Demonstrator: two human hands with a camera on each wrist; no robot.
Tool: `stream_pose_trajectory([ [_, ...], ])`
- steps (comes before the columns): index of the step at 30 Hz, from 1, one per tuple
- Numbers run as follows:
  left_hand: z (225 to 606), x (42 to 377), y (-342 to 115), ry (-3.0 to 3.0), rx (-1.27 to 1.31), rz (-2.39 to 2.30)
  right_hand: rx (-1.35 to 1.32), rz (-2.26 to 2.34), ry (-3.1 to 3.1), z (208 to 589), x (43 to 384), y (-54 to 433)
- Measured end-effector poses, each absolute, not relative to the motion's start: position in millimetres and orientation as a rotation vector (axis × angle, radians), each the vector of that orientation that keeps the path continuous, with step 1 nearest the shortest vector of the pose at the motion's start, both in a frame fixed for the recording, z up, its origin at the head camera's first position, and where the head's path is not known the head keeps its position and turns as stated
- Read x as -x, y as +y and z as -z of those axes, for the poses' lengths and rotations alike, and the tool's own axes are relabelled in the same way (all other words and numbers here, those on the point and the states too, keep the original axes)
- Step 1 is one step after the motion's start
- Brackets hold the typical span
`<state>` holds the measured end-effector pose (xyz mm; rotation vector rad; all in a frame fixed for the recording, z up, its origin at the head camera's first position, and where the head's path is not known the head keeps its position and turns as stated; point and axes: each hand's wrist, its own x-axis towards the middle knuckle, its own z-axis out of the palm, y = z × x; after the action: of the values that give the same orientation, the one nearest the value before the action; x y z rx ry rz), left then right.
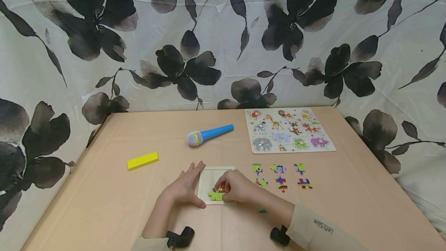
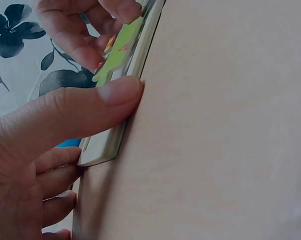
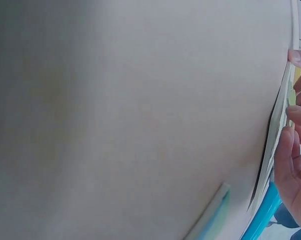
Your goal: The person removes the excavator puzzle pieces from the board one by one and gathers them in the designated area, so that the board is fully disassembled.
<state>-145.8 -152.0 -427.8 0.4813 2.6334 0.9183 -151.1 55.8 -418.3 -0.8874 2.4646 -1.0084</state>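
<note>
A white puzzle tray [image 1: 206, 179] lies on the table between both hands. My left hand [image 1: 184, 185] rests at its left side, fingers extended along the edge; its thumb [image 2: 120, 92] touches the near edge. Bent over the tray, my right hand [image 1: 239, 186] pinches a green puzzle piece [image 1: 215, 196], thumb at its right end. Just behind the green one, an orange-brown piece [image 1: 219, 189] shows under the right fingertips. In the left wrist view the green piece [image 2: 121, 47] is slightly tilted over the tray, and the right fingers partly hide the orange-brown one.
Several loose puzzle pieces [image 1: 280, 181] lie in rows to the right, one partly hidden by the right forearm. Beyond the tray lies a blue toy microphone [image 1: 216, 131]. A yellow block [image 1: 143, 161] is at left, an animal puzzle board [image 1: 290, 130] at back right.
</note>
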Motion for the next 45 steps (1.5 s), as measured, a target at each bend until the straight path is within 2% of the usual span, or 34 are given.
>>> stream_pose_trajectory([
  [6, 427, 146, -151, 2.625, -0.478, -0.918, 0.802, 1.085, 2.417, 417, 151, 64],
  [11, 428, 146, -151, 2.628, -0.468, -0.91, 0.837, 1.125, 2.424, 414, 148, 77],
  [34, 429, 145, -151, 2.638, -0.469, -0.917, 0.809, 1.184, 2.544, 410, 117, 193],
  [45, 428, 145, -150, 2.642, -0.461, -0.91, 0.816, 1.082, 2.577, 414, 114, 230],
])
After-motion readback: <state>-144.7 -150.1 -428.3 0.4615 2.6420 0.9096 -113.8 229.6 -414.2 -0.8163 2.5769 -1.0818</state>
